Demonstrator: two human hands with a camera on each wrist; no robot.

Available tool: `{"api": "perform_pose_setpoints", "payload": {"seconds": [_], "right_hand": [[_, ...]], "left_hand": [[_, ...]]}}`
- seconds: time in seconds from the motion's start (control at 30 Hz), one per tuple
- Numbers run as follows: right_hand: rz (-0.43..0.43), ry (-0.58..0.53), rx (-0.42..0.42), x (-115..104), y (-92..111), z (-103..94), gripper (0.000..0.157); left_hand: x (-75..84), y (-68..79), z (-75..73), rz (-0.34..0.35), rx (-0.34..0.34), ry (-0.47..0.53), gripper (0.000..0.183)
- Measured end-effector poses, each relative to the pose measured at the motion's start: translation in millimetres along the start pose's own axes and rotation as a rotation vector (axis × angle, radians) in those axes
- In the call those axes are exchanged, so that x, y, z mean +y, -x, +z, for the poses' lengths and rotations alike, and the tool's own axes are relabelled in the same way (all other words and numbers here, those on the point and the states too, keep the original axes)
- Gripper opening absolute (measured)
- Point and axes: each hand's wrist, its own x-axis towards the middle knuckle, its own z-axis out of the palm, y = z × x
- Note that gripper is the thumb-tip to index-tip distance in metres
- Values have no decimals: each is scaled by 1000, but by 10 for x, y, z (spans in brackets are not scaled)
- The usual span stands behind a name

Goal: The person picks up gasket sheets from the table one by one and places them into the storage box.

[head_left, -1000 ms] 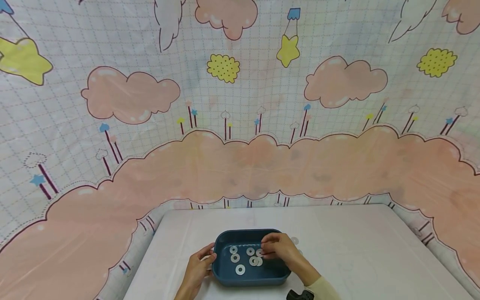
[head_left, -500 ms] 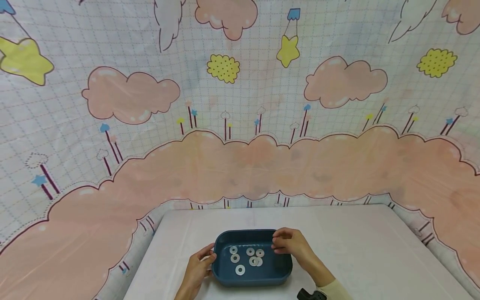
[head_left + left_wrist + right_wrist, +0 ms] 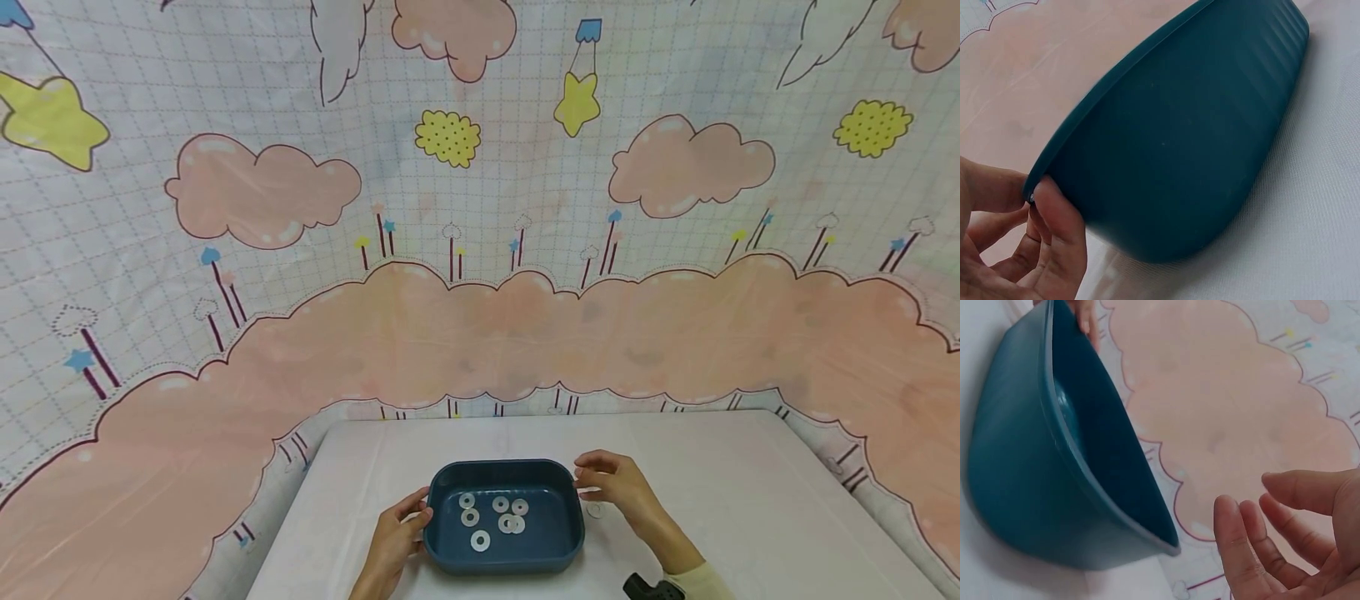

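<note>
A dark blue rectangular tub [image 3: 504,567] stands on the white-covered table, with several flat white rings [image 3: 480,541] scattered over its floor, two of them overlapping. At its left end my left hand [image 3: 393,533] pinches the rim between thumb and fingers, seen close up in the left wrist view on the tub's wall [image 3: 1166,144]. My right hand [image 3: 622,492] hovers just off the tub's right end. In the right wrist view its loosely bent fingers [image 3: 1232,540] stand apart from the thumb with nothing between them. Below that hand, one pale ring [image 3: 595,509] lies on the table.
The white tablecloth [image 3: 750,492] spreads around the tub, widest on the right. Behind the table hangs a patterned cloth backdrop [image 3: 525,342] with pink clouds and yellow stars. A black wrist device [image 3: 652,587] sits at the right sleeve.
My right hand has moved right, from over the rings inside the tub to beyond its right rim. The rings in the tub and my left hand have stayed where they were.
</note>
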Motion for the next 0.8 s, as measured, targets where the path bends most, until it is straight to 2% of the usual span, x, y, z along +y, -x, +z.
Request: {"api": "perform_pose_setpoints", "payload": {"seconds": [0.3, 0.53, 0.67, 0.8], "right_hand": [[-29, 47, 73, 39, 15, -143, 30], [-34, 149, 123, 116, -22, -248, 32], [-34, 208, 151, 171, -70, -301, 28], [-39, 229, 165, 225, -118, -333, 28]], "left_hand": [[3, -9, -4, -17, 5, 0, 47], [-17, -25, -12, -25, 3, 2, 48], [-21, -25, -9, -20, 3, 3, 48], [-18, -21, -4, -17, 4, 5, 48]]}}
